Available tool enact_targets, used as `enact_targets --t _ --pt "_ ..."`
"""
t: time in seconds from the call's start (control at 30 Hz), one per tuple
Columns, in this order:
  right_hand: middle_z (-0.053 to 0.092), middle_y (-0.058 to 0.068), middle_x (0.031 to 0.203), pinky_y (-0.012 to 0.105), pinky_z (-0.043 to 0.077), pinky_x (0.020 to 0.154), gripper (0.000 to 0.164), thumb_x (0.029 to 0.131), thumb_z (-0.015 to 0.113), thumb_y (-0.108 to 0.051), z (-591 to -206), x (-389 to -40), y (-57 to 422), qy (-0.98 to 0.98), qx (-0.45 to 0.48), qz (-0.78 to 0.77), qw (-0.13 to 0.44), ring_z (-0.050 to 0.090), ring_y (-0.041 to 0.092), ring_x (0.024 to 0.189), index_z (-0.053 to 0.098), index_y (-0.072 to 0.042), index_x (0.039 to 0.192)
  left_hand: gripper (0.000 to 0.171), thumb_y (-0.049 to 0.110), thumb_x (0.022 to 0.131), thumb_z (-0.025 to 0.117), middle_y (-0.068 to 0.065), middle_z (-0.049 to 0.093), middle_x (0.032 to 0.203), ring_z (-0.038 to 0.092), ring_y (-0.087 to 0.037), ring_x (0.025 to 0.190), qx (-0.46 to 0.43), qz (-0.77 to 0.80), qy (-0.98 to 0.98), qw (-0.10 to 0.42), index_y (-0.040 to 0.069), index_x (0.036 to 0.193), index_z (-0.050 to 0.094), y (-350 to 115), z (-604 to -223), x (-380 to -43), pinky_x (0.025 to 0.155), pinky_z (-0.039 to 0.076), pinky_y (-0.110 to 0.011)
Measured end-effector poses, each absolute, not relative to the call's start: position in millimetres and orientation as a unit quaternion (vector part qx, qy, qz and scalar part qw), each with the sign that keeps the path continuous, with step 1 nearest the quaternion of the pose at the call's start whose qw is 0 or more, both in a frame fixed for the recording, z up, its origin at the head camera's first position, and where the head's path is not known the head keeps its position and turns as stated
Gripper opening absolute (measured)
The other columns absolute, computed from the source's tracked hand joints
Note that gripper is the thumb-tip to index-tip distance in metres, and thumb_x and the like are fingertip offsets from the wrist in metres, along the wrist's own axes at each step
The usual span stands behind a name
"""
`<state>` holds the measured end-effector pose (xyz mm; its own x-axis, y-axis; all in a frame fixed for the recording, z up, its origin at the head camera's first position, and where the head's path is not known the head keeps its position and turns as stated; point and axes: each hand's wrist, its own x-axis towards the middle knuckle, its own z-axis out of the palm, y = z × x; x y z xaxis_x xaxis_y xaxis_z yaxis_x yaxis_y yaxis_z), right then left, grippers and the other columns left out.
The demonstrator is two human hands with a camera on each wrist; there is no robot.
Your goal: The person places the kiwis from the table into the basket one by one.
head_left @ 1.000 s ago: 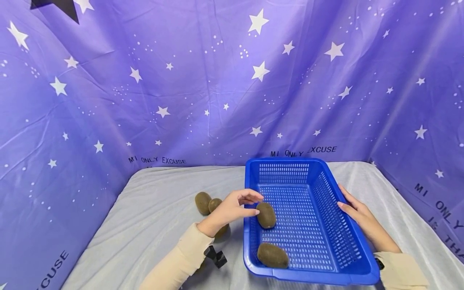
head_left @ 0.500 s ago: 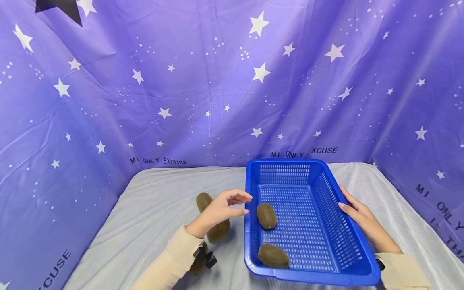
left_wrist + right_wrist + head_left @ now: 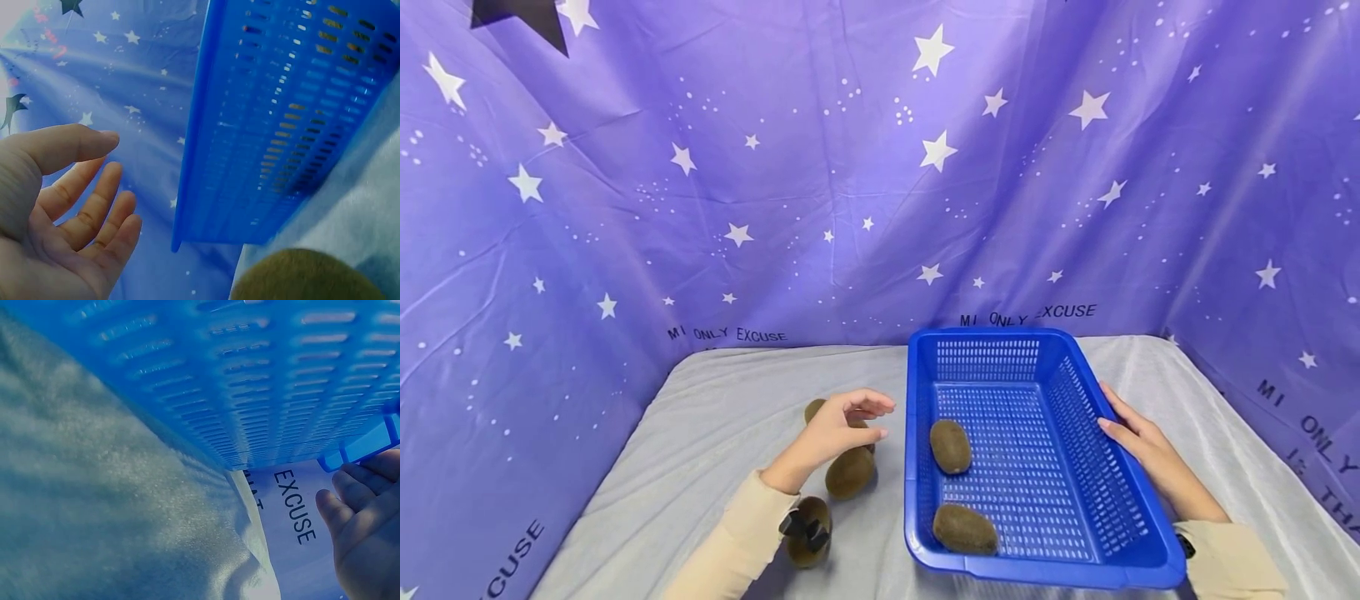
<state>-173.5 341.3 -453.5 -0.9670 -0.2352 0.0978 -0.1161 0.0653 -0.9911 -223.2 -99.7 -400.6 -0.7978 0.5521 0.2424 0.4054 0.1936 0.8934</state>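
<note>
Two brown kiwis, one at the left wall [image 3: 951, 447] and one in the near left corner [image 3: 965, 530], lie inside a blue plastic basket [image 3: 1045, 569]. My left hand [image 3: 835, 427] holds nothing. Its fingers are loosely bent, thumb apart from them, to the left of the basket. Below it on the cloth lie several more kiwis, among them a near one [image 3: 850, 473] and one partly behind the wrist camera [image 3: 811, 558]; the hand covers parts of the farther ones. My right hand [image 3: 1157, 454] grips the basket's right rim, thumb on top and fingers beneath the edge.
A pale grey cloth [image 3: 700, 433] covers the table. Behind and at both sides hangs a purple curtain [image 3: 820, 183] with white stars and printed lettering. The basket's slotted side wall [image 3: 281, 125] stands between the left hand and the basket's inside.
My left hand, at first over the basket's left rim beside the upper kiwi, has drawn back left over the loose kiwis. That kiwi stays in the basket. The right hand keeps its place.
</note>
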Motion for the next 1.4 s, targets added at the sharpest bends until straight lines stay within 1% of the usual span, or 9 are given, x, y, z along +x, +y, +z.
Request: enact_targets --t 0.27,0.37,0.5,0.63,0.8,1.0,1.07,1.3,1.4 --pt "0.036 -0.021 0.134 0.035 0.056 0.076 0.06 0.103 0.037 -0.02 -454.7 -173.0 341.6 0.731 -0.117 -0.671 0.04 0.06 0.006 0.103 0.002 -0.02 0.152 0.034 -0.001 0.08 0.07 -0.019 0.064 0.112 0.059 -0.014 0.101 0.292 0.573 0.764 0.059 -0.005 0.113 0.061 -117.8 -405.6 -224.2 0.095 0.044 -0.049" --pt "0.033 -0.019 0.137 0.033 0.055 0.077 0.06 0.103 0.037 -0.021 -455.3 -173.0 342.0 0.735 -0.115 -0.667 0.04 0.058 0.004 0.104 0.002 -0.021 0.152 0.033 0.002 0.081 0.07 -0.016 0.064 0.111 0.059 -0.017 0.102 0.291 0.568 0.768 0.056 -0.005 0.112 0.061 -123.7 -406.8 -224.3 0.094 0.045 -0.046" --pt "0.029 -0.015 0.142 0.032 0.055 0.078 0.06 0.103 0.036 -0.021 -455.3 -173.2 342.0 0.736 -0.115 -0.667 0.038 0.057 0.002 0.106 0.002 -0.021 0.152 0.032 0.003 0.081 0.071 -0.016 0.064 0.109 0.058 -0.032 0.103 0.294 0.562 0.771 0.054 -0.003 0.112 0.062 -131.4 -409.6 -225.3 0.093 0.046 -0.046" --pt "0.028 -0.014 0.143 0.033 0.054 0.079 0.06 0.103 0.035 -0.02 -455.5 -171.8 341.8 0.722 -0.123 -0.68 0.044 0.056 0.003 0.108 0.0 -0.019 0.152 0.032 0.002 0.081 0.07 -0.023 0.063 0.109 0.055 -0.043 0.103 0.3 0.559 0.771 0.053 -0.005 0.112 0.061 -139.1 -412.1 -226.4 0.092 0.046 -0.047" --pt "0.025 -0.01 0.146 0.035 0.054 0.081 0.06 0.103 0.034 -0.019 -454.7 -170.4 341.1 0.712 -0.123 -0.689 0.054 0.056 0.005 0.109 -0.001 -0.02 0.152 0.035 0.002 0.082 0.069 -0.028 0.061 0.107 0.057 -0.041 0.1 0.298 0.554 0.776 0.038 -0.01 0.112 0.058 -149.0 -417.6 -229.5 0.091 0.047 -0.046" --pt "0.022 -0.008 0.148 0.032 0.054 0.078 0.06 0.103 0.035 -0.022 -454.0 -172.7 340.7 0.742 -0.113 -0.659 0.039 0.055 0.0 0.107 0.0 -0.02 0.152 0.034 0.002 0.082 0.069 -0.023 0.063 0.108 0.059 -0.038 0.1 0.283 0.554 0.783 0.022 -0.008 0.113 0.059 -159.5 -423.6 -234.2 0.089 0.047 -0.05" --pt "0.022 -0.009 0.148 0.032 0.054 0.078 0.06 0.103 0.035 -0.022 -453.5 -172.8 341.2 0.742 -0.113 -0.659 0.038 0.055 0.0 0.107 0.0 -0.021 0.152 0.034 0.001 0.082 0.069 -0.021 0.064 0.107 0.059 -0.038 0.1 0.278 0.553 0.785 0.016 -0.007 0.113 0.06 -162.8 -425.5 -236.3 0.089 0.047 -0.049" --pt "0.03 -0.015 0.141 0.036 0.055 0.077 0.059 0.103 0.035 -0.02 -453.0 -172.4 341.8 0.72 -0.12 -0.682 0.046 0.059 0.007 0.105 0.002 -0.025 0.152 0.034 -0.002 0.082 0.066 -0.032 0.059 0.11 0.058 -0.036 0.103 0.273 0.565 0.779 0.003 -0.01 0.114 0.058 -173.9 -430.5 -244.5 0.093 0.045 -0.047" --pt "0.03 -0.016 0.141 0.034 0.055 0.078 0.059 0.103 0.035 -0.019 -453.8 -172.5 341.5 0.723 -0.124 -0.678 0.045 0.058 0.005 0.106 0.002 -0.023 0.152 0.034 -0.003 0.082 0.066 -0.032 0.059 0.111 0.059 -0.035 0.103 0.262 0.571 0.778 0.001 -0.009 0.114 0.058 -177.9 -433.2 -247.0 0.094 0.046 -0.043"
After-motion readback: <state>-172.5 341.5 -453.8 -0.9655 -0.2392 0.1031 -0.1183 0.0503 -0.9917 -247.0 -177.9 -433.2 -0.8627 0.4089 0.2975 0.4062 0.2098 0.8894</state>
